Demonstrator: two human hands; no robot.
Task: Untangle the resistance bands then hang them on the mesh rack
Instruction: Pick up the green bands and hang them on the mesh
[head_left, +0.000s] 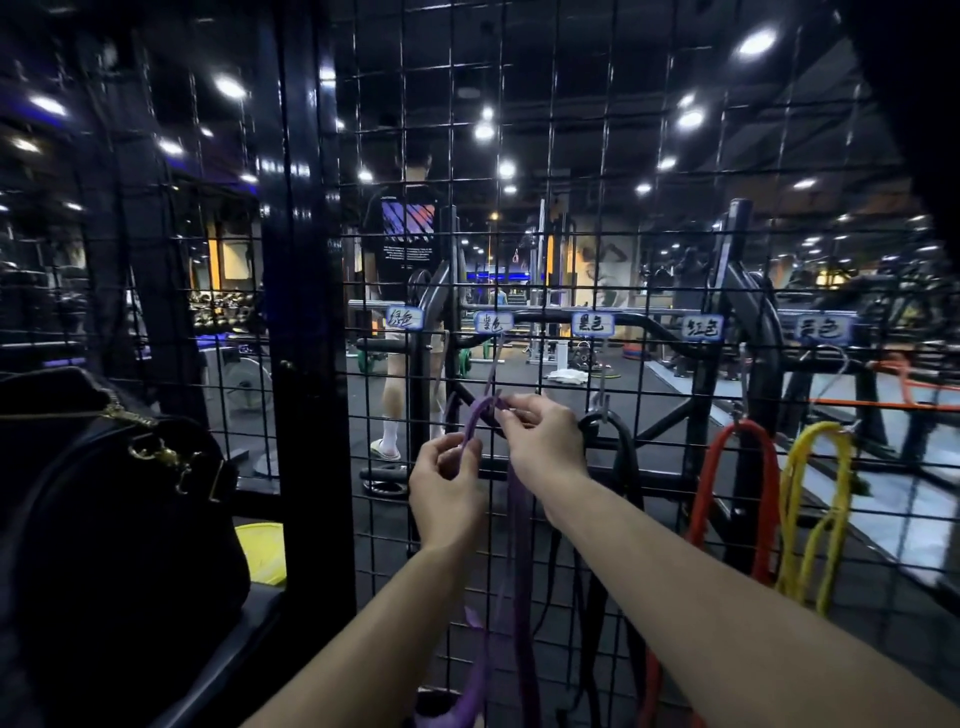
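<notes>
From the head view, both hands are raised to the mesh rack (571, 156) just below the centre. The left hand (448, 488) pinches a strand of the purple band (519, 545) between thumb and curled fingers. At about one o'clock from it, the right hand (540, 441) has its fingers curled round the top loop of the same band, right at the wire, where a hook seems to sit though the fingers hide it. The rest of the purple band hangs straight down at six o'clock, between the forearms, and it looks free of knots, with a twist low near the bottom edge.

At three o'clock from the hands, the black band (626, 467) hangs from a hook (602, 402), the red band (737, 467) beside it from its own, and the yellow band (818, 493) furthest right. Each sits under a small white label (592, 324) in a row at twelve o'clock from the hands.

Three bands appear done and the purple one is in the act of being hung, so the task looks close to its end. The leftmost label, at ten o'clock from the hands, has nothing under it; whether a band is still to come for it I cannot tell.

At nine o'clock a black bag (119, 519) rests on a ledge.
</notes>
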